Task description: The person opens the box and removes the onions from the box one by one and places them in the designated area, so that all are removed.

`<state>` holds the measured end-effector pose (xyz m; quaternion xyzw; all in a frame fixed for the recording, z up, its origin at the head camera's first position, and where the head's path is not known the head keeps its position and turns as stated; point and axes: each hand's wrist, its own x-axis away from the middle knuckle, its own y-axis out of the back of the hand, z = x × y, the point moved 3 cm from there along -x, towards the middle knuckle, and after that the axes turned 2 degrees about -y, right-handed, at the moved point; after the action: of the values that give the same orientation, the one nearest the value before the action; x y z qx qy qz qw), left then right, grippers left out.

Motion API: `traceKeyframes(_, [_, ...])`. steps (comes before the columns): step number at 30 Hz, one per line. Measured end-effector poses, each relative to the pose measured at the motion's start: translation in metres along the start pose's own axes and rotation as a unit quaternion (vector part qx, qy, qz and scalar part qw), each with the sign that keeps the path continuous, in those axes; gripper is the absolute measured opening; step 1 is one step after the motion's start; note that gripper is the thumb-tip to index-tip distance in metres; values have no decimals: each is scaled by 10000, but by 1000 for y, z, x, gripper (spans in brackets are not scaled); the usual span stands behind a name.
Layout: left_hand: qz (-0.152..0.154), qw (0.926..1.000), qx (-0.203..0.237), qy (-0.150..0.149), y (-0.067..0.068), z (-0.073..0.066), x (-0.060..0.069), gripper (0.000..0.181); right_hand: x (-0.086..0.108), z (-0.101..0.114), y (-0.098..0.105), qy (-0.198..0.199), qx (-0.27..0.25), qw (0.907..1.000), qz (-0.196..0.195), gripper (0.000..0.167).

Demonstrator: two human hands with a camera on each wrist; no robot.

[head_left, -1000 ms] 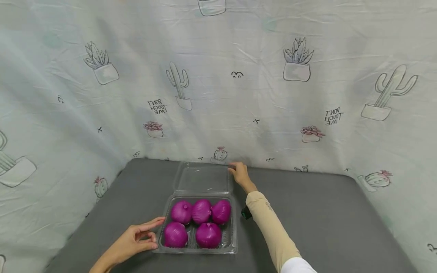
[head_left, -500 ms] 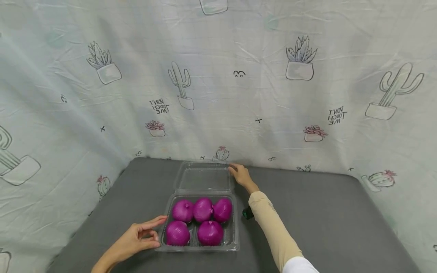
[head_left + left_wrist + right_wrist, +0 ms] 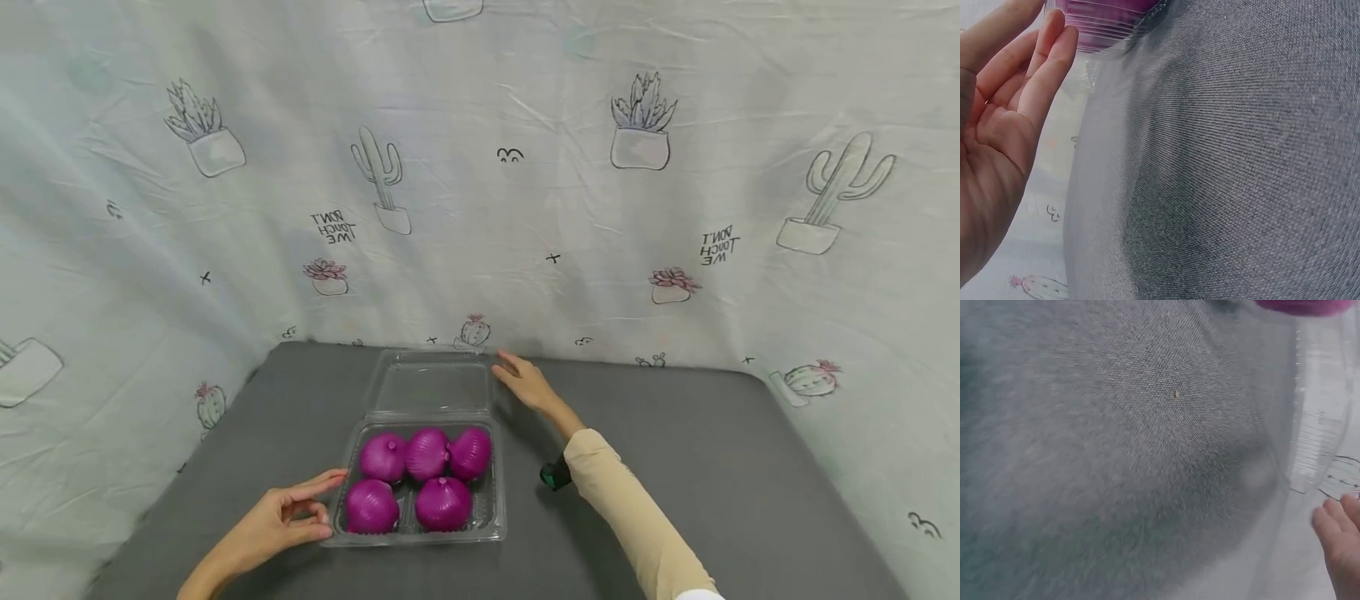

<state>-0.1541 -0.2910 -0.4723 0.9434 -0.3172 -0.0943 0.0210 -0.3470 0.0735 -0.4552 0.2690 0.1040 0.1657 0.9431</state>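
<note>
The bare right hand [image 3: 528,385], reaching out of a beige sleeve [image 3: 637,508], has eased a little to the right since the earlier frame; its fingertips lay over the right edge of the hinged, clear plastic lid [image 3: 431,390] and are now just beside the far right corner. The bare left hand [image 3: 273,521] has kept its place at the container.

Behind everything hangs a pale fabric curtain [image 3: 555,217] printed with potted cacti and succulents. In front of it spreads the grey, cloth-covered tabletop [image 3: 645,433]. Left of centre on it lies the clear, rectangular plastic container [image 3: 416,540], its lid folded back to the far side.

The right hand's fingers are released, loosely straight. The left hand's fingers are not clenched: index finger and thumb stand apart, resting at the container's left wall and near left corner, the others loosely bent.

Inside the container sit five glossy purple onions [image 3: 427,454], three in the far row and two in the near. A tiny yellowish speck [image 3: 1177,394] shows on the grey cloth from the right wrist.
</note>
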Motion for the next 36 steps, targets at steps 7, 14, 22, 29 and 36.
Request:
traceKeyframes(7, [-13,9995,-213,-220,0,0,0,54,31,6,2,537,-1045,9878,1027,50])
traceKeyframes(14, [-9,9998,-187,-115,1,0,3,54,69,6,-8,757,-1439,9744,1553,48])
traceKeyframes(22, [17,9998,-156,-117,2,2,0,55,101,12,-10,946,-1306,9675,1946,50])
traceKeyframes(29, [12,9995,-183,-247,4,1,2,54,100,18,-12,1052,-1467,9539,2399,55])
traceKeyframes(36, [136,9994,-4,-317,1,0,1,54,84,20,-12,1070,-1365,9540,2445,61])
